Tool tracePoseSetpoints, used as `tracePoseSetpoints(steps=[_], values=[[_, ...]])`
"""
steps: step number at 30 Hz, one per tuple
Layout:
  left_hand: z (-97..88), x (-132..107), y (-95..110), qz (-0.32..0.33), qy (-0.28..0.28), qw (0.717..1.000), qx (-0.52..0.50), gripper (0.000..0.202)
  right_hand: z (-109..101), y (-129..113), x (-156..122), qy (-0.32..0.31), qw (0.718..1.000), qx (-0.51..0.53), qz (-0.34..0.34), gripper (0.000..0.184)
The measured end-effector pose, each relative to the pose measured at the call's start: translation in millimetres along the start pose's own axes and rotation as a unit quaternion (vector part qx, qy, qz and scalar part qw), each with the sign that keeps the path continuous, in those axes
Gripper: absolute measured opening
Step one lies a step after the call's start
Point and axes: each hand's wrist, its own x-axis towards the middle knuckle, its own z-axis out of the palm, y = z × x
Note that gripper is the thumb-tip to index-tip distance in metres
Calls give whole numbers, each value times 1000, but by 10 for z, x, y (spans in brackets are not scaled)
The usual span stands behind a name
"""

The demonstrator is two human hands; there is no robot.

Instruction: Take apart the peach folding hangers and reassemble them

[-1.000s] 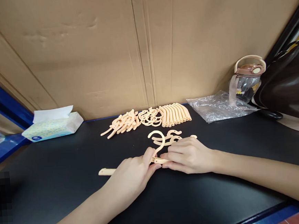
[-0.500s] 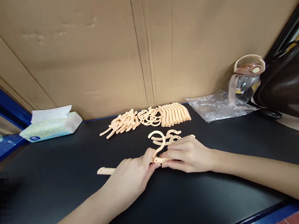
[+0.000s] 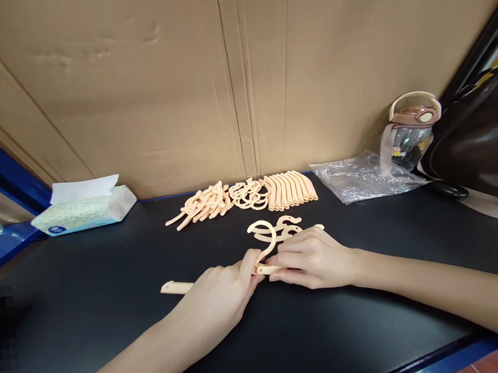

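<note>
Head view — hanger (image 3: 175, 287) arm beneath left hand (image 3: 220, 292)

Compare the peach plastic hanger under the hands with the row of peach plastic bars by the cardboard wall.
The peach plastic hanger has a curved hook and long arm; the row of peach plastic bars shows only short hookless pieces. The hanger is gripped by the left hand and right hand; the bars lie untouched. Both share the peach colour.

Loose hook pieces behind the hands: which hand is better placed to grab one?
Probably the right hand: both hold the hanger, but it lies just beside the loose hook pieces, while the left hand is farther off.
</note>
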Motion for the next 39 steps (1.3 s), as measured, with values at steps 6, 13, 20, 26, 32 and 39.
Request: tracePoseSetpoints(steps=[6,13,20,26,32,39], values=[[29,-4,-15,7,10,1000,-5,29,-2,2,13,-2,1000,2,-12,46],[50,-7,-17,-1,24,999,-44,33,19,-2,30,-6,1000,5,-8,49],[-15,-2,-17,10,30,993,-113,26,-10,-4,58,11,1000,15,-20,49],[-47,-10,-44,30,9,995,-99,16,-4,6,64,20,999,18,-29,40],[-30,1,-32,21,22,999,-41,11,-4,7,61,67,997,-28,2,37],[-78,2,-5,-10,12,999,-29,10,-56,-7,76,104,991,-47,63,34]])
